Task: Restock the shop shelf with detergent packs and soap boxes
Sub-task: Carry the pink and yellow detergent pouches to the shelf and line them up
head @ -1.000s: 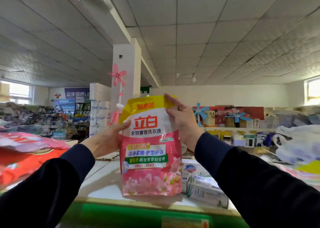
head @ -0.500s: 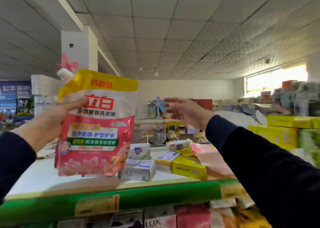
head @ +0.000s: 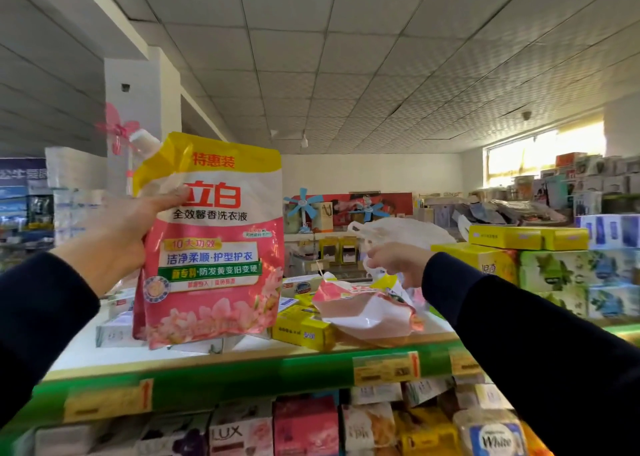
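The left hand (head: 117, 244) grasps the pack (head: 211, 244) by its upper left edge, thumb on the front, so it hangs upright at centre left of the frame, above the shelf (head: 207, 372), probably to be set standing. The right hand (head: 394, 263), right of centre, curls over a second pouch (head: 367, 310) that lies flat (whether it holds this, I cannot tell). Both pouches are glossy soft film; the boxes (head: 301, 331) are stiff cardboard.

detergent pouch (head: 214, 241): yellow top band reads 特惠装 | big red brand 立白 | beneath it 全效馨香洗衣液 | orange strip 10大功效 | blue line 洁净柔顺·护型护衣 | green band 新专利·防发黄变旧变硬 || soap box (head: 240, 433) on lower shelf: LUX || round pack (head: 491, 438) at lower right: White
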Demonstrator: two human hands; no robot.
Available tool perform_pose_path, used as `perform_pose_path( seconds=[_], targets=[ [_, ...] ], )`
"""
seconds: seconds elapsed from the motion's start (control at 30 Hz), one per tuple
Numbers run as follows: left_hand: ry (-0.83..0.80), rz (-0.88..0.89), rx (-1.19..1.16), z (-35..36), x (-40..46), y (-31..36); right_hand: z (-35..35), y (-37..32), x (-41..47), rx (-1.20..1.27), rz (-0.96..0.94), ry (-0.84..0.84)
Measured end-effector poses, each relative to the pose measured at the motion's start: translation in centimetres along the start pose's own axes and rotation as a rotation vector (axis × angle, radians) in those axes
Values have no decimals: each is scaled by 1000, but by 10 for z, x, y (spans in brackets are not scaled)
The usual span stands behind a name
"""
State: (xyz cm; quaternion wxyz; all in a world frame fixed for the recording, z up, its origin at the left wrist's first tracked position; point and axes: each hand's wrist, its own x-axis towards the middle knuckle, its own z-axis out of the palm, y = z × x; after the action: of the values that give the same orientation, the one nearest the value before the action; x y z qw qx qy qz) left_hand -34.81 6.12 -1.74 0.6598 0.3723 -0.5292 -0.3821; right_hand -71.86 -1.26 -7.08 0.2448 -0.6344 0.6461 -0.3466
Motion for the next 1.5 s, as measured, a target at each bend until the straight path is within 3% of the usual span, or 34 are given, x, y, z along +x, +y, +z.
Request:
perform_pose_path(
  seconds=[0.27,0.5,0.77,1.0,1.27,1.37,1.5],
  targets=[
    [26,-57,-4,35,-16,-16,0,57,6,340,209,51],
    [29,-56,-14,49,-22,-24,6,59,20,485,222,156],
    [24,-26,14,53,-20,-27,11,64,22,969,306,158],
    [25,-30,7,56,-15,-31,16,62,35,987,293,33],
    [48,-27,-14,46,-11,-38,25,48,56,596,322,-73],
    [78,-14,-23,45,-11,-39,27,46,67,503,196,0],
    [109,-16,-35,44,-13,-38,19,31,73,666,-19,170]
  ],
)
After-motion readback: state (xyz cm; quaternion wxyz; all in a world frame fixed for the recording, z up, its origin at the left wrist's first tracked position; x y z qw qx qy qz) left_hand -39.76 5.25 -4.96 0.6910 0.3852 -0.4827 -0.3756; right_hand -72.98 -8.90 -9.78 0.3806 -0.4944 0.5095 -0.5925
